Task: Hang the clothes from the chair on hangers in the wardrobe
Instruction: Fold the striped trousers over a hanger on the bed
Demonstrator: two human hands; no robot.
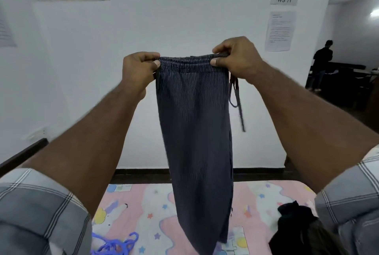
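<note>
Held up at arm's length, probably to shake flat and line up for a hanger. Left hand point(139, 70) and right hand point(235, 58), each grip clenched on an opposite end of the waistband, thumbs pressed on the near face. Striped trousers point(194, 131) hanging straight down from between the 2 grips, legs together, above the patterned bed point(143, 213). Drawstring point(238, 99) dangling just below the right grip. Dark clothes point(293, 218) heaped far below, right side. Blue hanger point(114, 244) lying far below the left grip.
</note>
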